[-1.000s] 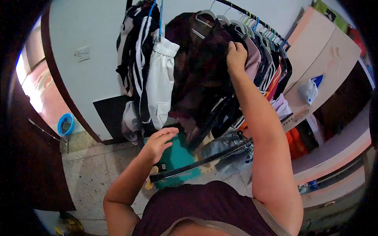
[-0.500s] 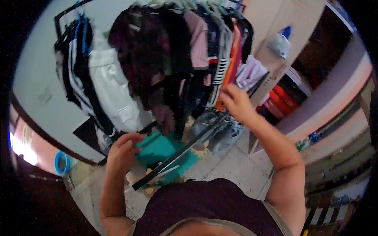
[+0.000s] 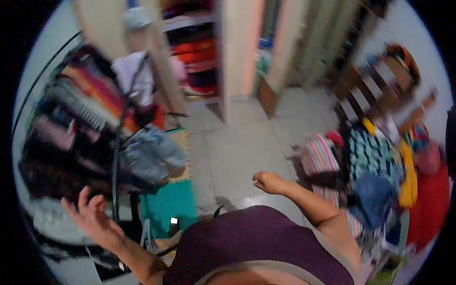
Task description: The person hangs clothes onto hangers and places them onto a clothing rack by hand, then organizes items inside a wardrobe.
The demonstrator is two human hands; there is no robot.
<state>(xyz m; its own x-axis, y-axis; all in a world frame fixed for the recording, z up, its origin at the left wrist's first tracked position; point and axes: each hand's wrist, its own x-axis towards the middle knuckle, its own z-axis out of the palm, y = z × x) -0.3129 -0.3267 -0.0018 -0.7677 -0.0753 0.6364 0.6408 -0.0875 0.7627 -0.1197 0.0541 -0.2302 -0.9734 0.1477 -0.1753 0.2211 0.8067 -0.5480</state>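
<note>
My left hand point(image 3: 95, 216) is raised at the lower left with its fingers spread and nothing in it. It is nearest to the dark upright pole point(image 3: 115, 175) of the clothes rack and the dark garments point(image 3: 52, 175) hanging there. Over the floor in front of me is my right hand point(image 3: 270, 183), its fingers curled in loosely, with no object visible in them. Light blue jeans point(image 3: 154, 152) hang low at the rack's near end, above a teal foam mat point(image 3: 168, 202). A small phone-like object with a lit screen point(image 3: 174, 223) is close to my body.
At the right, striped cloth point(image 3: 319, 154), a patterned garment point(image 3: 373, 152), blue denim point(image 3: 373, 199) and a red cloth point(image 3: 430, 204) are heaped by a wooden chair point(image 3: 368, 90). Shelves with folded red and orange clothes point(image 3: 194, 57) stand ahead. Tiled floor point(image 3: 237, 147) runs between.
The view has swung right, so the rack now sits at the left and the clothes heap shows at the right. My right hand has moved away from the rack; my left hand's fingers have spread.
</note>
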